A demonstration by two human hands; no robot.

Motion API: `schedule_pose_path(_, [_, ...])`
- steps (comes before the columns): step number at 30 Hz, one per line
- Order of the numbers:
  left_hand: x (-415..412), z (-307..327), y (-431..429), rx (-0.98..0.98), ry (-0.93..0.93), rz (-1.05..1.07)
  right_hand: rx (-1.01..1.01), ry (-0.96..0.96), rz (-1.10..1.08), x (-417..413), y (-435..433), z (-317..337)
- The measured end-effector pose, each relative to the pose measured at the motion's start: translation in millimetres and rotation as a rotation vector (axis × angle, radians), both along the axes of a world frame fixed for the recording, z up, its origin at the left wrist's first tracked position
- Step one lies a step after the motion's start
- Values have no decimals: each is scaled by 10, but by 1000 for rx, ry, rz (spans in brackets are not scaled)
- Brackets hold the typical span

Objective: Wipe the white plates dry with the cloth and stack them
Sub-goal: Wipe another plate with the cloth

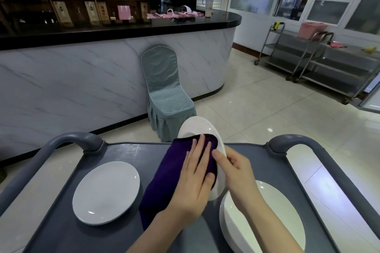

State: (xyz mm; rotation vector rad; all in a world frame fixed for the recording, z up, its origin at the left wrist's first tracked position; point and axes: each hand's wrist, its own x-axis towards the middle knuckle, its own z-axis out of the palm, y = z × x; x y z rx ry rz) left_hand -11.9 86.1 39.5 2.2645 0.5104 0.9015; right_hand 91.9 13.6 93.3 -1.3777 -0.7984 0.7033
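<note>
A white plate (pixel 198 127) is held tilted on edge above the grey cart top (pixel 115 150). My right hand (pixel 236 172) grips its right rim, thumb on the front. My left hand (pixel 195 178) presses a dark purple cloth (pixel 164 172) flat against the plate's face, fingers straight. The cloth hangs down toward the cart. One white plate (pixel 106 192) lies flat on the cart at the left. A stack of white plates (pixel 265 217) sits at the right front, partly hidden by my right forearm.
The cart has grey handles at the far left (pixel 67 139) and far right (pixel 298 141). Beyond it stand a covered chair (pixel 166 88) and a marble-fronted counter (pixel 82 80). Steel trolleys (pixel 320 57) stand at the right by the windows.
</note>
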Motion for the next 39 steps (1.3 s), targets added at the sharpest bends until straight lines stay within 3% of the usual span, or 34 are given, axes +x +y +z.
schedule_pose_path(4, [12,34,131,-42,-11,-17,-7,20,23,-14,-14,-27])
schedule_pose_path(8, [4,149,336,-320,-122,22,-89,-117,64,-109,-73,-121])
schedule_pose_path(16, [-69,-74,66,35,77,-25,-48,65,6,-60,-19,-90])
schedule_pose_path(22, [-53,-24,454,-192,-57,16,-58,103,96,6,-106,-119])
schedule_pose_path(27, [-256,-263,572,-331,-51,90,30,322,67,157,-190,-81])
schedule_pose_path(33, [-180,-301,263,-334,-112,99,20,281,57,100,-143,-102])
schedule_pose_path(39, [-119,-23,430,-99,-45,52,10,281,104,16,-178,-161])
